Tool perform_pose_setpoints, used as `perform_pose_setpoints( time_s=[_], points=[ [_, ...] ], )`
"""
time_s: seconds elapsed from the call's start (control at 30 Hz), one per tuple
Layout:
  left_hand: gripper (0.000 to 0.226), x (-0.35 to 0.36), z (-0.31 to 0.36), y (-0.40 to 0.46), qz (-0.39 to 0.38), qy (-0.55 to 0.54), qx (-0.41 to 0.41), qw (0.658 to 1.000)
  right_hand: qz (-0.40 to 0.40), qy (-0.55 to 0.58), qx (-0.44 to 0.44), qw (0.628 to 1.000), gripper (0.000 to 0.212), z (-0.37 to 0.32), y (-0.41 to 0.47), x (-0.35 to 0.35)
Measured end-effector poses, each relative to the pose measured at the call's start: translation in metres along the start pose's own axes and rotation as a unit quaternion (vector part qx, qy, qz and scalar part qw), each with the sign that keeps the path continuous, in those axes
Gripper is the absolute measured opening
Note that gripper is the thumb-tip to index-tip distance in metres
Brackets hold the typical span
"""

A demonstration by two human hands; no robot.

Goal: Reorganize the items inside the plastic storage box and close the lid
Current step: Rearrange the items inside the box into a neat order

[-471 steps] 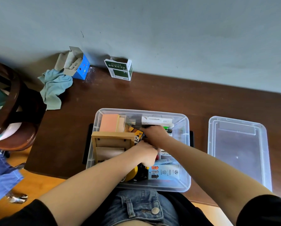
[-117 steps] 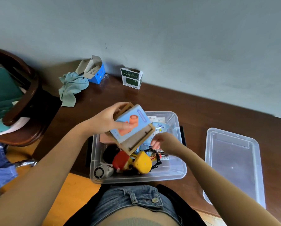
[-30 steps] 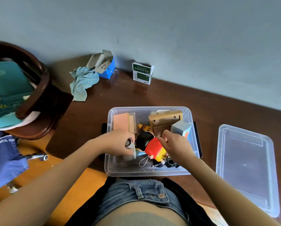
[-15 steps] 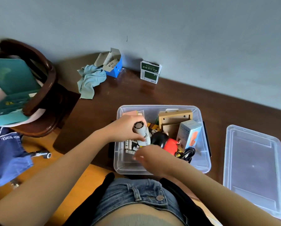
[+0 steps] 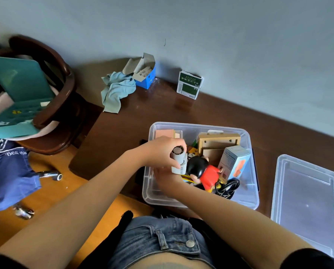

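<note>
Compared with half a second earlier, the left hand [image 5: 158,152] has lowered the small grey cylindrical mini fan [image 5: 178,159], fingers wrapped round it, toward the clear plastic storage box [image 5: 247,199] on the dark brown wooden table [image 5: 123,129]. The right hand [image 5: 167,178] reaches beneath it into the box's left part; its fingers' state cannot be told. Rightward lie a black-haired, red-shirted toy figure [image 5: 203,171], a wooden frame [image 5: 218,140], a pale blue carton [image 5: 233,162] and black cable [image 5: 227,188]. The clear lid [image 5: 307,200] rests apart, right.

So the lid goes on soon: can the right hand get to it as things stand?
Probably yes. The lid lies bare on the desk right of the box, nothing on it; the right hand only has to leave the box.
</note>
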State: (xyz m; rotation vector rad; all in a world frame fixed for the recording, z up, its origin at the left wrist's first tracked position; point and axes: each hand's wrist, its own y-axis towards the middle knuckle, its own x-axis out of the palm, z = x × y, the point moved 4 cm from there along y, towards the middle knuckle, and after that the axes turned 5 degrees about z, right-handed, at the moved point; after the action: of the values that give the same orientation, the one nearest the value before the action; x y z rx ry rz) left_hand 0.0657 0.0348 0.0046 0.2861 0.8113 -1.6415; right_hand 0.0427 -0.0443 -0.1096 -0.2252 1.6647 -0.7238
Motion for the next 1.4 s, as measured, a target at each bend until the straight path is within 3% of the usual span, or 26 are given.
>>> perform_pose_setpoints(
  time_s=[0.07, 0.17, 0.37, 0.47, 0.57, 0.67, 0.83, 0.97, 1.07, 1.13, 1.2, 1.27, 1.4],
  points=[
    [0.038, 0.000, 0.002, 0.000, 0.003, -0.001, 0.009, 1.000, -0.002, 0.003, -0.062, 0.998, 0.061, 0.006, 0.000, 0.006],
    [0.038, -0.001, 0.005, 0.001, 0.006, 0.009, 0.032, 0.999, -0.029, -0.008, -0.149, 0.988, 0.048, 0.013, -0.004, 0.011],
    [0.038, -0.003, 0.006, -0.001, -0.005, -0.004, 0.032, 0.999, -0.005, -0.094, -0.197, 0.976, 0.037, 0.007, 0.004, 0.010],
    [0.035, -0.005, 0.005, -0.004, -0.008, -0.017, 0.025, 0.999, -0.028, 0.057, -0.162, 0.985, 0.033, 0.004, -0.001, 0.004],
    [0.031, -0.007, 0.001, -0.009, -0.022, -0.040, 0.015, 0.999, -0.060, 0.236, -0.112, 0.963, 0.025, 0.007, -0.016, -0.012],
    [0.029, -0.010, -0.005, -0.011, -0.030, -0.036, 0.006, 0.999, -0.031, 0.294, -0.126, 0.947, 0.021, 0.014, -0.041, -0.023],
    [0.025, -0.007, -0.007, -0.007, -0.072, 0.077, 0.008, 0.994, 0.039, 0.399, -0.099, 0.911, 0.020, 0.035, -0.075, -0.040],
    [0.027, -0.002, -0.001, 0.001, -0.112, 0.180, 0.013, 0.977, 0.072, 0.573, -0.055, 0.814, 0.023, 0.055, -0.095, -0.045],
    [0.042, 0.003, 0.004, 0.006, -0.170, 0.210, -0.021, 0.963, 0.092, 0.691, -0.048, 0.715, 0.024, 0.072, -0.108, -0.048],
    [0.040, 0.005, 0.013, 0.013, -0.178, 0.195, -0.028, 0.964, 0.103, 0.768, -0.051, 0.630, 0.019, 0.085, -0.115, -0.049],
    [0.027, 0.003, 0.028, 0.022, -0.126, 0.191, 0.000, 0.973, 0.118, 0.823, -0.043, 0.554, 0.015, 0.100, -0.121, -0.049],
    [0.010, 0.000, 0.044, 0.033, -0.036, 0.167, 0.025, 0.985, 0.134, 0.850, -0.033, 0.509, 0.015, 0.115, -0.128, -0.049],
    [0.015, -0.001, 0.065, 0.056, 0.134, 0.094, 0.040, 0.986, 0.152, 0.861, -0.012, 0.486, 0.013, 0.140, -0.143, -0.050]
  ],
)
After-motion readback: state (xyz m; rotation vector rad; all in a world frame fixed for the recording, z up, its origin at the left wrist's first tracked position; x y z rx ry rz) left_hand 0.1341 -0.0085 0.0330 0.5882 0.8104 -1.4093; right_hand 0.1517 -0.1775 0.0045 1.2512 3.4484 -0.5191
